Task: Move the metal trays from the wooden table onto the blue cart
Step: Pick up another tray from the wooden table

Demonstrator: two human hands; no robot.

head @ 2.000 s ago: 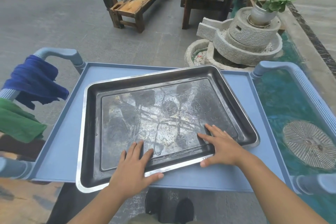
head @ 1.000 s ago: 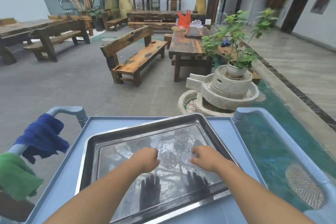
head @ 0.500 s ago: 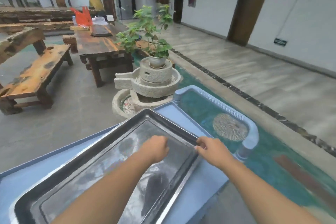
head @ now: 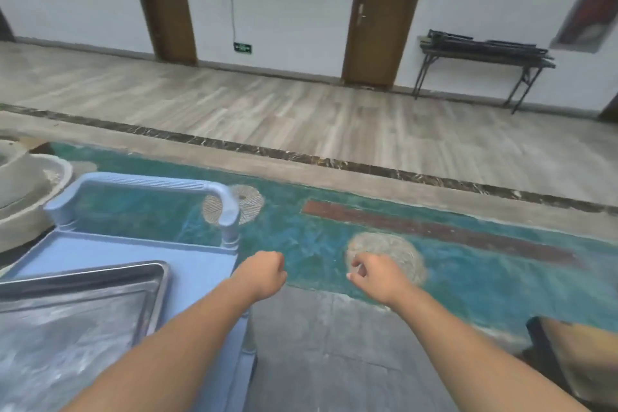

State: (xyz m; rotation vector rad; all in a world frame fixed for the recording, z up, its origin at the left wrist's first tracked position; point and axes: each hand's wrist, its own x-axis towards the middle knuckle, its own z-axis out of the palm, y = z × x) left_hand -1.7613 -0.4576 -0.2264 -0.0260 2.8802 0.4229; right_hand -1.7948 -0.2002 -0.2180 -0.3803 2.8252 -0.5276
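At far left edge of view: part of a stone millstone basin point(head: 23, 191), grey, cut off by the frame. Just right of it, the blue cart point(head: 200, 264), top shelf seen from above, with its arched handle point(head: 143, 186) standing upright at the far end.

On the cart's top shelf, lower left: 1 metal tray point(head: 77, 314), lying flat, scratched and dull inside, rim bright. Its far right corner sits close to the shelf's right edge, with a strip of bare blue shelf between. Tray runs out of frame at left and bottom. No hand touches it.

Centre: left hand point(head: 262, 276), bare forearm reaching forward over the cart's right edge. Fingers curled into a loose fist, nothing visible in it. The hand is past the tray, apart from it, over the line where the cart meets the floor.

Right of centre: right hand point(head: 378, 276), forearm extended, fingers curled inward, thumb side toward the left hand. Holds nothing. Both hands level with each other, well apart.

Below the hands: grey paved floor point(head: 321, 344). Beyond them: a teal painted strip point(head: 468, 271) with 2 round stone discs and 1 reddish plank.

Far right, bottom corner: edge of a wooden table point(head: 582, 341), dark rim, only a corner visible; whether trays lie on it cannot be told.

Background: pale wood floor, 2 brown doors, a dark folding table point(head: 485, 53) against the white wall.
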